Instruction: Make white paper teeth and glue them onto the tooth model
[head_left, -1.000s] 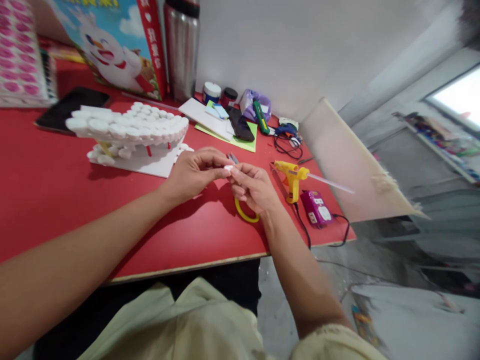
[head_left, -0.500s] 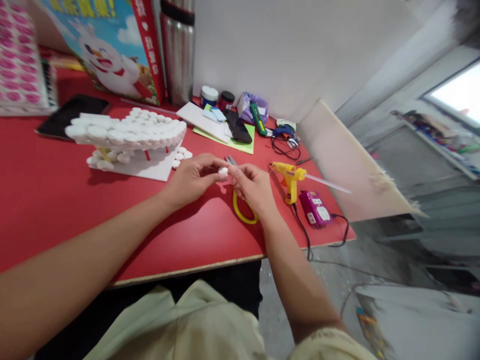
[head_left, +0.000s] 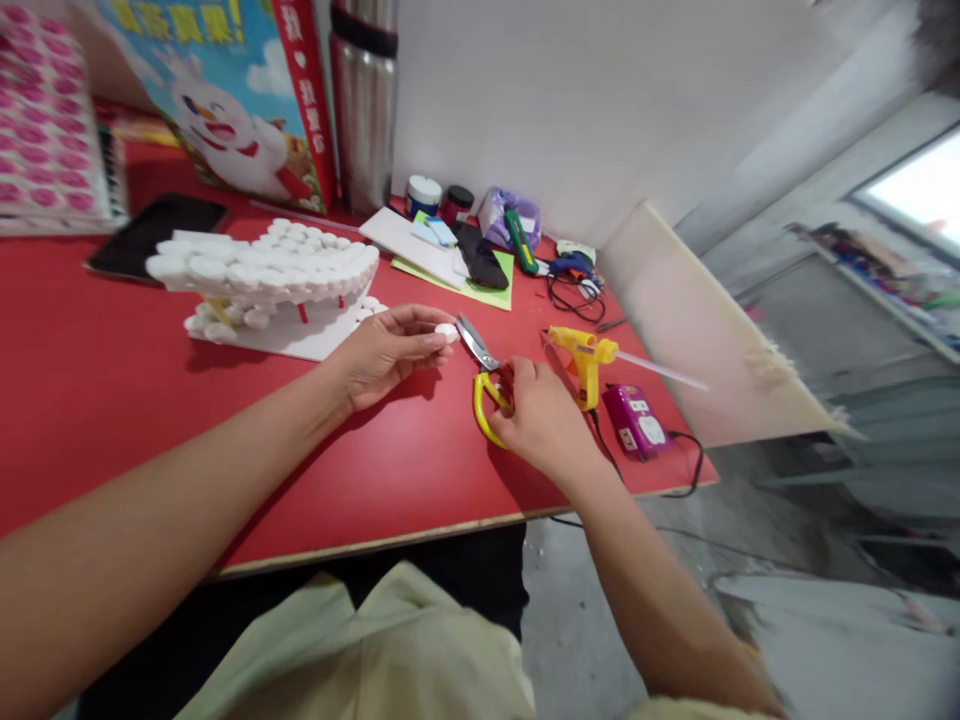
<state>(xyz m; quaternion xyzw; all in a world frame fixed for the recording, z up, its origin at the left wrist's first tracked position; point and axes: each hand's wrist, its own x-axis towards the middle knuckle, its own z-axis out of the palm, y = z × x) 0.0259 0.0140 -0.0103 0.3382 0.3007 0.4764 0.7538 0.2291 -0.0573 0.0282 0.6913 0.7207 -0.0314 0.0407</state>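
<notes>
My left hand (head_left: 386,350) pinches a small white foam piece (head_left: 447,331) between thumb and fingertips above the red table (head_left: 112,380). Just to its right my right hand (head_left: 540,415) lies on the table with its fingers closed round the yellow handles of a pair of scissors (head_left: 484,375), whose blades point up toward the foam piece. A white model covered in round foam pieces (head_left: 262,275) stands on a white base to the left of my left hand.
A yellow glue gun (head_left: 585,355) and a purple socket (head_left: 634,420) sit right of the scissors near the table edge. Behind are paint pots (head_left: 424,192), a green cutter (head_left: 517,235), green paper, a steel flask (head_left: 365,100), a picture box and a black tablet (head_left: 154,225).
My right hand has let go of the white piece and dropped down onto the scissors' handles. My left hand keeps the piece and has stayed nearly in place.
</notes>
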